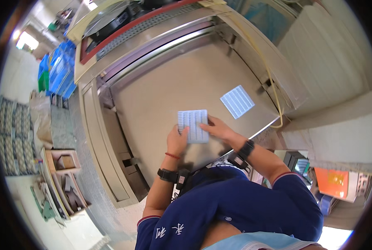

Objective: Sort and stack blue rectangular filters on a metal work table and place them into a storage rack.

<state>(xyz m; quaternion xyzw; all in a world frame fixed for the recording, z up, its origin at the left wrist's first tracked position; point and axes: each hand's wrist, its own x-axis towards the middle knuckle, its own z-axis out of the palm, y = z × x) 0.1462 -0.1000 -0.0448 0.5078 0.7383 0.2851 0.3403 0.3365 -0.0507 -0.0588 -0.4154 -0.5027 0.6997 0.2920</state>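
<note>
Between my two hands is a pale blue-white rectangular sheet or panel (193,114) with rows of fine ridges or small marks. My left hand (178,141) grips its lower left side, thumb on the face. On its right side my right hand (219,127) is closed, with the thumb laid across the front. Both hands are over a flat beige machine bed (152,87). A similar light blue striped panel or small stack (237,101) lies at an angle on the bed, to the right of the held one and apart from it.
A metal frame (106,154) borders the bed on the left. A yellow hose (270,73) runs down its right side. At the back stretches a red-edged grey rail (148,26). Blue bins (62,66) stand far left, above a wooden tray with compartments (65,177).
</note>
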